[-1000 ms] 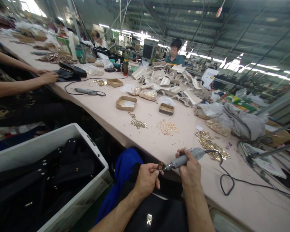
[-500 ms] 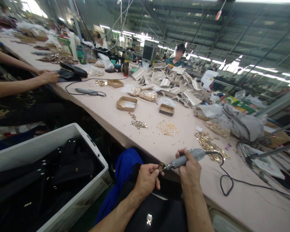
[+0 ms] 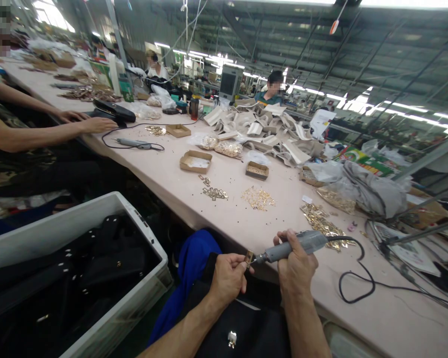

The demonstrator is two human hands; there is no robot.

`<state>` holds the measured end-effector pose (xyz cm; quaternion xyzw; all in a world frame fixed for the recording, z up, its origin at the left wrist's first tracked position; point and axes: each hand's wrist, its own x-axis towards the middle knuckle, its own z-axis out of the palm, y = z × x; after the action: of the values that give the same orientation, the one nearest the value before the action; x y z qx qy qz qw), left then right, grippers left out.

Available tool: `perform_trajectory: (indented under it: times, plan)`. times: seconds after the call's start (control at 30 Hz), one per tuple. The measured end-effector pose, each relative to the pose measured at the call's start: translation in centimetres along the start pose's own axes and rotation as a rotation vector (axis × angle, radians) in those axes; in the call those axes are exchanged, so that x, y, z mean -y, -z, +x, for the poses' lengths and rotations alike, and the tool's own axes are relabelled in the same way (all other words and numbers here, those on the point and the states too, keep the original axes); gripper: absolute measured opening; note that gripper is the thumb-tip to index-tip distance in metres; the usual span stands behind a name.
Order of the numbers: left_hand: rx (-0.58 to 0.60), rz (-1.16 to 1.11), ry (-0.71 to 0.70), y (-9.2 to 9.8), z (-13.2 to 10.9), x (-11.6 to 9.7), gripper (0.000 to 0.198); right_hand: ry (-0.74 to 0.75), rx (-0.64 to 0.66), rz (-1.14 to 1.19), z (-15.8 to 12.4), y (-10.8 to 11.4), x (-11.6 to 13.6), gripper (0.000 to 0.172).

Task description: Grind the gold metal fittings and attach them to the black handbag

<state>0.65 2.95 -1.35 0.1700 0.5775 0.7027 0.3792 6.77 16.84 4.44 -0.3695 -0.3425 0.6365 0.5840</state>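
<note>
Two hands meet just off the near edge of the surface [image 3: 224, 209], above the black bag [image 3: 242, 323] on the person's lap. The left hand [image 3: 227, 278] has its fingers closed in a pinch on a small brass fitting [image 3: 249, 257], held upright. The right hand [image 3: 295, 263] is wrapped around a grey corded power driver [image 3: 291, 246], whose tip touches the fitting's right side.

To do this well, I judge the pinch should stay firm and low on the fitting so it cannot spin, with the driver kept in line with the screw point and pressed lightly. The cable [image 3: 353, 288] loops slack on the surface, which helps.

Both forearms come up from below, wrists nearly level, the right one bent slightly inward toward the left. More brass fittings [image 3: 323, 223] lie heaped just beyond.
</note>
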Motion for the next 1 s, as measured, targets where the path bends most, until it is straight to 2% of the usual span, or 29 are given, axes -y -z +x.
perform_trajectory:
  times: [0.23, 0.43, 0.6, 0.77, 0.87, 1.0]
  plan:
    - [-0.026, 0.017, 0.013, -0.4, 0.3, 0.3, 0.021, 0.194, 0.087, -0.079, -3.3, -1.5, 1.5, 0.037]
    - [-0.022, 0.021, 0.032, -0.6, 0.4, 0.4, 0.020, 0.303, 0.247, -0.179, -6.0, -1.9, 2.2, 0.034]
    - [-0.017, 0.054, 0.057, -0.8, 0.5, 0.2, 0.019, 0.412, 0.404, -0.351, -6.9, -1.3, 1.8, 0.030]
    - [-0.039, 0.086, 0.057, -1.0, 0.4, -0.3, 0.024, 0.575, 0.563, -0.515, -6.9, -0.8, 1.7, 0.019]
    - [-0.050, 0.100, 0.040, -1.1, 0.2, -0.4, 0.030, 0.556, 0.616, -0.474, -6.7, -0.7, 1.6, 0.022]
    - [-0.049, 0.102, 0.038, -1.1, 0.0, 0.0, 0.023, 0.404, 0.687, -0.419, -6.3, -0.8, 1.9, 0.043]
